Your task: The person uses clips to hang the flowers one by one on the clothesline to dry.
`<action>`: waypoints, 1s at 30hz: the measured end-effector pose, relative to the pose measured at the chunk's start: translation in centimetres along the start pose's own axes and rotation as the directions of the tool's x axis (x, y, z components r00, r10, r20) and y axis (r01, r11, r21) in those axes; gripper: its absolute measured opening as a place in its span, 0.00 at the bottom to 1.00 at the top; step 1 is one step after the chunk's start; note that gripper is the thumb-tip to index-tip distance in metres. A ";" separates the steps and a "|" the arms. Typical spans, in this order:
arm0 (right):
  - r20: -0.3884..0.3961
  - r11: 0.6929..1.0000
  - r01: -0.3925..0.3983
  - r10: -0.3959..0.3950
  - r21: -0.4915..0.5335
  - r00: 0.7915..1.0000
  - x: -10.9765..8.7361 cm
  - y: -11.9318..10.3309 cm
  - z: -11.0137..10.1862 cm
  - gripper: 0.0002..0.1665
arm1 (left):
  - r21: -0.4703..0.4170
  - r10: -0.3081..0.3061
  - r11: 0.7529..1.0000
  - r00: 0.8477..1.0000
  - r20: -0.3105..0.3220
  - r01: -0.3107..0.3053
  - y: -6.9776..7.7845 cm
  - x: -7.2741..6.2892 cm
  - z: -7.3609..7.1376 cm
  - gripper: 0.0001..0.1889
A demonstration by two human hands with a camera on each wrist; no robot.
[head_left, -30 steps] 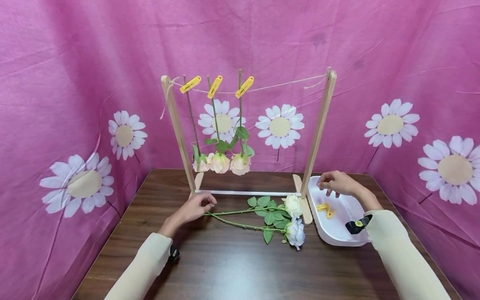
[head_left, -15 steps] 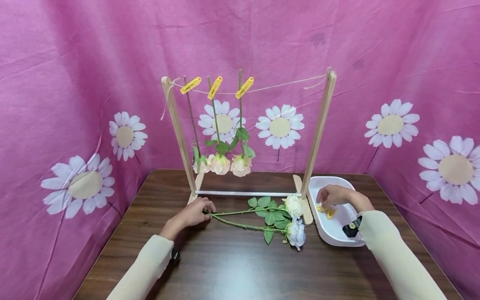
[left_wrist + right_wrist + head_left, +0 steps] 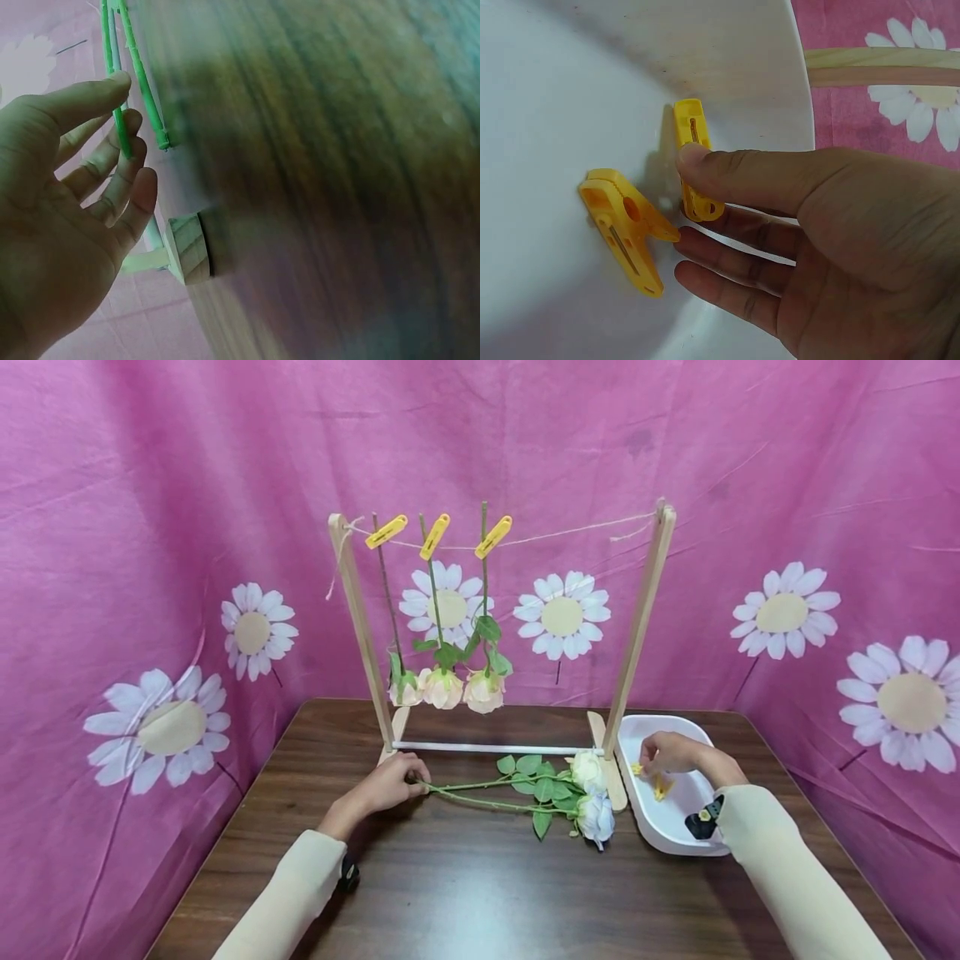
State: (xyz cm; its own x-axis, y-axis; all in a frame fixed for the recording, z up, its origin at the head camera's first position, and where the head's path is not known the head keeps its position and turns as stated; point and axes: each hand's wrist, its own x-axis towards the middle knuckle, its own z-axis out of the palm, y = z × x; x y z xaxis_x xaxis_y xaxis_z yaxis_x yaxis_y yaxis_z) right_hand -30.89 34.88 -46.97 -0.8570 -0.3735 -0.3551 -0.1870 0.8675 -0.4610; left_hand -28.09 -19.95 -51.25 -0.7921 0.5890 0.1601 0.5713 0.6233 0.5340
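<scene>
My left hand (image 3: pixel 392 781) pinches the cut end of a green rose stem (image 3: pixel 123 135) between thumb and fingers. A second stem (image 3: pixel 148 86) lies just beside it, outside the fingers. Their heads, a cream rose (image 3: pixel 587 770) and a bluish-white rose (image 3: pixel 596 817), rest near the stand's right foot. Inside the white tub (image 3: pixel 678 839) my right hand (image 3: pixel 671 753) pinches a yellow clothespin (image 3: pixel 690 116), thumb on top and fingers underneath. Another yellow clothespin (image 3: pixel 622 232) lies on the tub floor by the fingertips.
A wooden stand (image 3: pixel 637 618) carries a string (image 3: pixel 570 532) between its posts. Three pale pink roses (image 3: pixel 483 691) hang head-down from it, each held by a yellow clothespin (image 3: pixel 493 537). A white rod (image 3: pixel 495 748) joins the posts low down, over the wooden table (image 3: pixel 480 885).
My right hand has lowered into the tub and taken hold of a clothespin. My left thumb and fingers have closed on a stem, and the bluish-white rose has shifted slightly toward the cream one.
</scene>
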 end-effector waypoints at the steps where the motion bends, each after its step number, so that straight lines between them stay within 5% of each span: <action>1: 0.000 1.000 -0.004 0.004 0.004 1.000 0.0 0.0 0.1 0.10 | -0.002 0.000 1.000 1.000 0.001 0.000 0.0 0.0 0.0 0.02; 12: -0.039 0.997 0.017 -0.014 0.074 0.999 0.2 0.0 0.2 0.12 | -0.109 -0.083 0.991 0.996 -0.013 0.081 0.7 -0.2 -0.6 0.03; 16: -0.052 0.999 0.028 -0.026 0.038 0.998 0.2 0.4 0.3 0.09 | -0.229 -0.118 0.967 0.993 -0.009 0.112 1.1 -0.2 -1.0 0.04; 20: -0.094 0.998 0.044 -0.040 0.035 0.995 0.2 0.6 0.3 0.09 | -0.345 -0.182 0.922 0.983 0.017 0.177 1.6 0.0 -1.4 0.07; 24: -0.139 0.996 0.049 -0.038 0.080 0.990 0.3 0.4 0.0 0.10 | -0.468 -0.269 0.842 0.961 0.064 0.267 2.2 0.2 -2.0 0.09; 30: -0.223 0.995 0.046 -0.026 0.085 0.974 0.6 0.1 -0.3 0.11 | -0.575 -0.285 0.776 0.957 0.048 0.260 2.9 0.8 -2.4 0.09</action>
State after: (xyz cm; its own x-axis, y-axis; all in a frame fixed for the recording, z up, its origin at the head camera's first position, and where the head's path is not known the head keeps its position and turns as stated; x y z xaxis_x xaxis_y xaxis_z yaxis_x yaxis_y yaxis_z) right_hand -31.56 34.86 -46.99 -0.9373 -0.3133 -0.1526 -0.1849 0.8184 -0.5441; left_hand -27.59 -18.85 -47.57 -0.9109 0.4109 -0.0390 0.1139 0.3411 0.9331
